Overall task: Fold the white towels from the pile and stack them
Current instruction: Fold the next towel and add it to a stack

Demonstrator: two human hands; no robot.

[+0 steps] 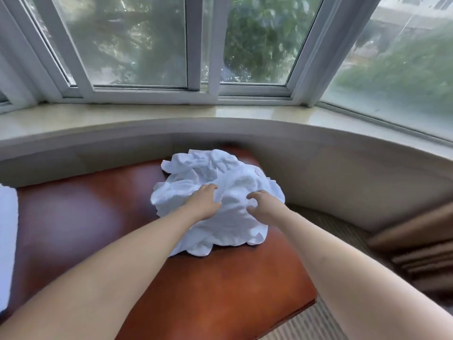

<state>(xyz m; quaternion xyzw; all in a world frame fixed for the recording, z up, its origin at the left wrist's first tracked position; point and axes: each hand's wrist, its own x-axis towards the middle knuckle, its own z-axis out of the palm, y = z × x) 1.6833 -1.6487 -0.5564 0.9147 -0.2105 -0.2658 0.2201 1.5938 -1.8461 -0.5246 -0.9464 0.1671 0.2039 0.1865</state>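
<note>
A crumpled pile of white towels (208, 173) lies on the far right part of a reddish-brown wooden table (220, 278). Both my hands are on the near top of the pile. My left hand (204, 201) lies on the cloth with its fingertips dug into a fold. My right hand (263, 203) sits a little to the right, its fingers curled and pinching the top towel. More white cloth (7, 241) shows at the table's left edge, mostly cut off by the frame.
A curved beige window ledge (220, 123) wraps behind the table, with a white-framed bay window (201, 45) above it. Brown curtain folds (421, 246) hang at the right over carpet (306, 322).
</note>
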